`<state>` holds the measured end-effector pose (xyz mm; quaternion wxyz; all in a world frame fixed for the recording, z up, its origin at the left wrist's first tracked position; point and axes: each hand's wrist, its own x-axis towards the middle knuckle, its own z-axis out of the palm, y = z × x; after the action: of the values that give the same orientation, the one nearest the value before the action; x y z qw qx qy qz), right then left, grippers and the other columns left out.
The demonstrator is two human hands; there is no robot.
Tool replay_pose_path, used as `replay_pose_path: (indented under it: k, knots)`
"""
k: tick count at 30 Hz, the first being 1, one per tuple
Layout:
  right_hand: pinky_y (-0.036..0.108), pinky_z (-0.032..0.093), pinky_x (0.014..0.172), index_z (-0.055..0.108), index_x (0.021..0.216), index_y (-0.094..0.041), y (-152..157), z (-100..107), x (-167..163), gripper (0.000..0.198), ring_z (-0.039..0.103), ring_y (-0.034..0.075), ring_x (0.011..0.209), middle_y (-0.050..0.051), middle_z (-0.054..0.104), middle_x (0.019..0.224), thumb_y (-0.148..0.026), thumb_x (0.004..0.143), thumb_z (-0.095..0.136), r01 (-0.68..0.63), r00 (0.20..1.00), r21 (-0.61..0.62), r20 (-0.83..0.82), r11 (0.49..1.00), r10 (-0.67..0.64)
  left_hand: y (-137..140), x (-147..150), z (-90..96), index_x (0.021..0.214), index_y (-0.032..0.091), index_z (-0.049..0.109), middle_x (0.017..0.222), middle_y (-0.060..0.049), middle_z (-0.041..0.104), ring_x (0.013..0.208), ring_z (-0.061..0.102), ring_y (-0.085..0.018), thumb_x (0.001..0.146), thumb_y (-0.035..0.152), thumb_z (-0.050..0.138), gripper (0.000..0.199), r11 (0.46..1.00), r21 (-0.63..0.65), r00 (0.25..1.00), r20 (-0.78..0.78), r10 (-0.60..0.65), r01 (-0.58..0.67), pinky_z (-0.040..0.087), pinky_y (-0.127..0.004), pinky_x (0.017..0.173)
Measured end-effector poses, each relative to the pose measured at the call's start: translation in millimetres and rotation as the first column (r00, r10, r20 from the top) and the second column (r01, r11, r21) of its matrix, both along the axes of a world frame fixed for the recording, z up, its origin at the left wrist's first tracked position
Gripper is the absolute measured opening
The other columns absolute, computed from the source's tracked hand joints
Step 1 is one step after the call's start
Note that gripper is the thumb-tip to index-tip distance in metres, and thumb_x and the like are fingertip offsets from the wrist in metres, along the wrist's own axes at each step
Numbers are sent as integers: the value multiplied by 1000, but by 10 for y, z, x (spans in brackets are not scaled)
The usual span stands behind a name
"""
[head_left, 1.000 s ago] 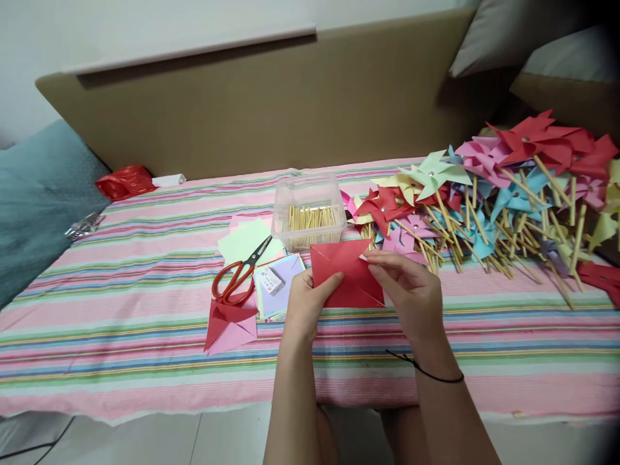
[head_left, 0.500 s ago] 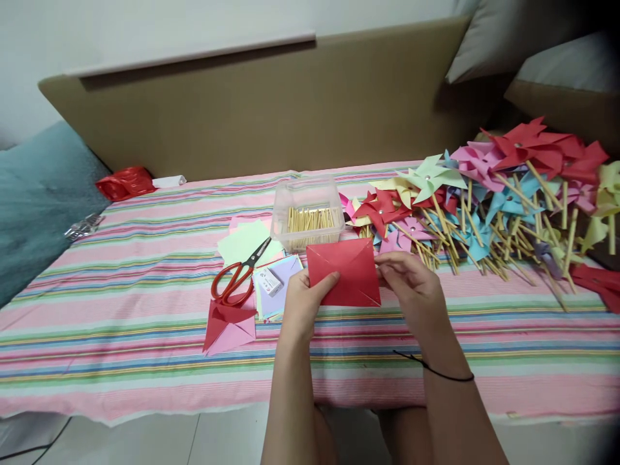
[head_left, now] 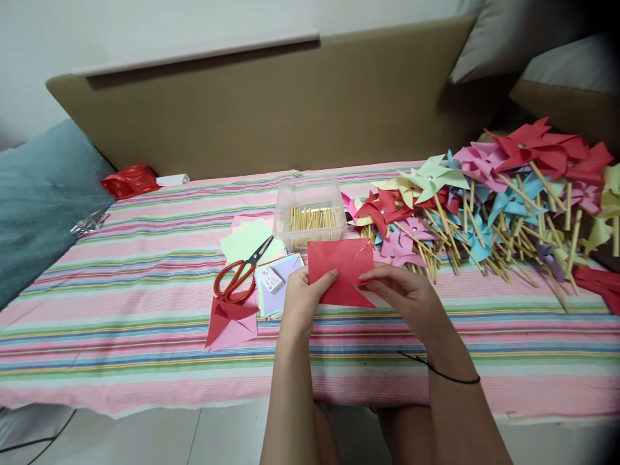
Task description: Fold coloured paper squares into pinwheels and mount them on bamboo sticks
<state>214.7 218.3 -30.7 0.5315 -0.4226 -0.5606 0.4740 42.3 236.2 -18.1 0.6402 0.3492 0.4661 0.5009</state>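
A square sheet of red paper point(head_left: 336, 258) with slits running in from its corners is held up over the striped cloth. My left hand point(head_left: 304, 297) grips its left side, thumb flat on the front. At the right edge, my right hand point(head_left: 404, 294) pinches a flap of the paper, bent in toward the middle. Just behind the sheet stands a clear plastic box point(head_left: 285, 200) of short wooden sticks point(head_left: 312, 219). To the left of my left hand lie scissors with orange-red handles point(head_left: 242, 274) and a small white box point(head_left: 271, 279) on a stack of coloured paper point(head_left: 290, 265).
Many paper pinwheels on sticks point(head_left: 477, 234) are heaped on the right. Folded red and pink paper point(head_left: 235, 323) and pale green sheets point(head_left: 252, 239) lie by the scissors. A red plastic bag point(head_left: 130, 182) sits far left on the striped cloth point(head_left: 145, 278), near a teal cushion point(head_left: 48, 187).
My right hand has moved left, bending the right edge flap of the red paper inward. My left hand keeps its grip. The view has shifted slightly.
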Motion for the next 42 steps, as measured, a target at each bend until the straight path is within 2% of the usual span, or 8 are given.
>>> replay_pose_path:
  k: [5,12,19,27,30,34,37,42]
  knots:
    - [25,54,65,73,74,-23,33,-2,-77,10,63,13,69,0,68,73,-31,78,73,144,989,17,43,989,-144,-7,6,-1,79,13,72,79,-6,75,68,66,-16,69,32,77,22,998,40,997,-64,-50,52,51,-25,63]
    - [24,55,56,71,73,-20,46,-9,-164,14,63,14,64,1,68,68,-30,67,79,252,966,-109,-38,962,-257,-11,56,12,82,13,73,79,-5,74,69,66,-17,70,31,75,22,994,45,992,-72,-100,104,50,-26,66]
    - [22,54,51,71,72,-19,63,-12,-151,16,61,13,62,1,66,67,-29,64,80,279,958,-136,-22,951,-284,-1,61,17,91,14,71,82,-5,74,72,66,-17,72,30,74,26,991,87,994,-4,-105,105,51,-28,71]
    - [24,52,54,67,73,-18,75,-37,-163,17,61,14,65,2,64,71,-29,66,79,266,964,-65,22,962,-265,8,107,3,84,13,70,76,-4,72,66,64,-16,65,27,77,24,994,99,993,-117,-29,41,50,-26,62]
    - [24,53,57,58,88,-22,78,-12,-205,32,61,12,62,-2,65,74,-28,66,80,278,955,-87,-84,957,-285,6,132,6,87,14,69,77,-3,73,65,64,-16,63,25,79,28,996,87,995,-88,37,-29,51,-27,64]
    - [31,56,67,42,108,-26,87,2,-294,61,67,16,66,-2,71,75,-31,62,83,252,920,-206,-253,945,-300,-2,155,43,90,14,67,78,-3,74,67,67,-17,60,25,81,34,990,67,992,-21,127,-125,52,-29,67]
    - [34,57,70,41,117,-26,95,-24,-345,69,70,19,71,-1,73,77,-31,62,83,238,910,-239,-283,941,-302,-15,156,77,92,15,66,78,-3,74,67,67,-18,59,25,82,38,988,65,990,-15,140,-139,53,-29,67]
    - [33,57,69,41,119,-25,102,-43,-374,72,70,18,68,-1,74,75,-26,61,83,255,886,-246,-327,935,-328,-40,169,86,96,15,62,79,-4,73,70,68,-18,61,25,81,41,991,86,993,-51,104,-99,53,-30,68]
